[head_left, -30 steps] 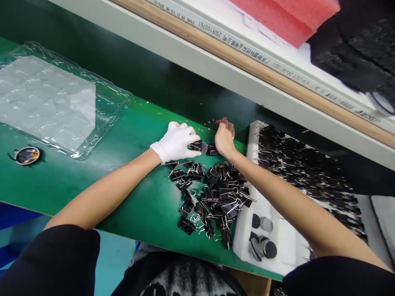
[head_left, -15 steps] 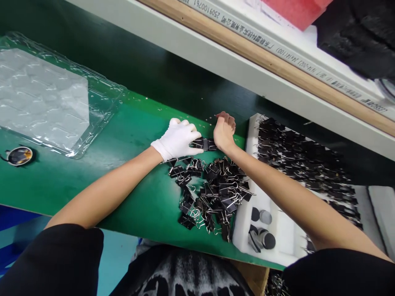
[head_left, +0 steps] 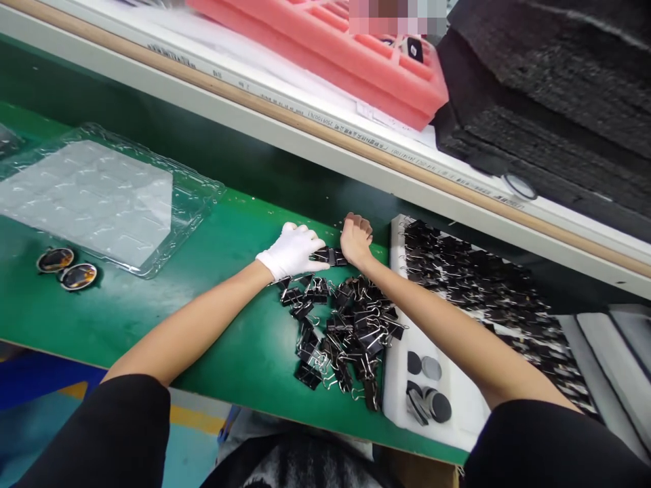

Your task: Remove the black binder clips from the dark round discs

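My left hand (head_left: 298, 249), in a white glove, is closed on a black binder clip (head_left: 321, 255) at the far side of the green bench. My bare right hand (head_left: 356, 238) is curled at a second black binder clip (head_left: 340, 257), its fingers partly hidden behind the palm. The two clips lie end to end between my hands with a small dark grey piece (head_left: 331, 256) between them; its kind is unclear. Just nearer to me lies a loose heap of black binder clips (head_left: 350, 325) with silver wire handles.
Right of the heap, a white foam tray (head_left: 399, 400) holds dark round discs (head_left: 440, 405) and rows of clips (head_left: 468, 271). At left are a clear plastic tray (head_left: 198, 196) and round-lensed sunglasses (head_left: 77, 276). Above the bench runs a shelf with a pink foam tray (head_left: 325, 51) and black foam (head_left: 549, 102).
My view has shifted, so more of the shelf and both sunglass lenses now show. Both hands stay at the same two clips with little visible movement.
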